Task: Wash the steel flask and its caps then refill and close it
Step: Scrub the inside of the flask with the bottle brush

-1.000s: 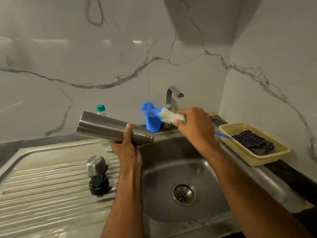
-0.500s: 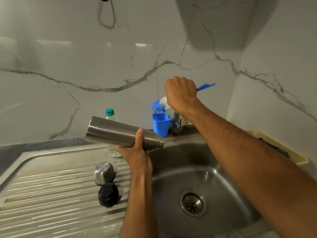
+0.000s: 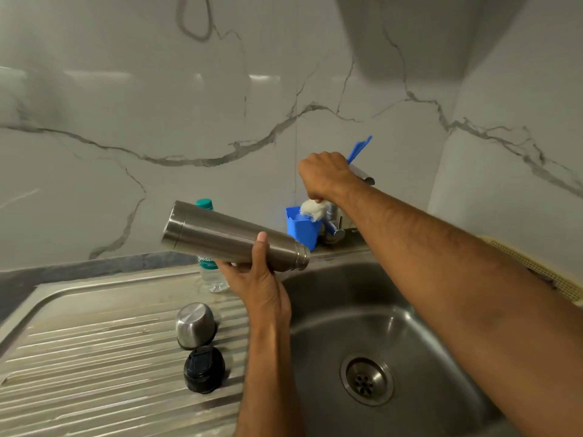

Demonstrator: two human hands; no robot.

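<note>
My left hand [image 3: 258, 279] grips the steel flask [image 3: 227, 236] near its neck and holds it almost level, its uncapped mouth pointing right over the sink basin [image 3: 362, 326]. My right hand [image 3: 325, 176] grips a bottle brush [image 3: 312, 209] upright by its blue handle, the white bristle head dipping into a blue cup [image 3: 301, 227] beside the tap [image 3: 362, 178]. On the ribbed drainboard [image 3: 94, 357] stand the steel cap [image 3: 195, 324] and, in front of it, the black inner cap [image 3: 204, 370].
A clear plastic bottle with a teal lid [image 3: 208, 272] stands behind the flask on the drainboard. A yellow basket [image 3: 536, 269] sits at the right, mostly hidden by my forearm. The drain [image 3: 366, 380] lies in the basin floor. Marble walls close the corner.
My right hand swung the brush from level over the sink to upright and lowered its bristles into the blue cup. The flask stayed in my left hand.
</note>
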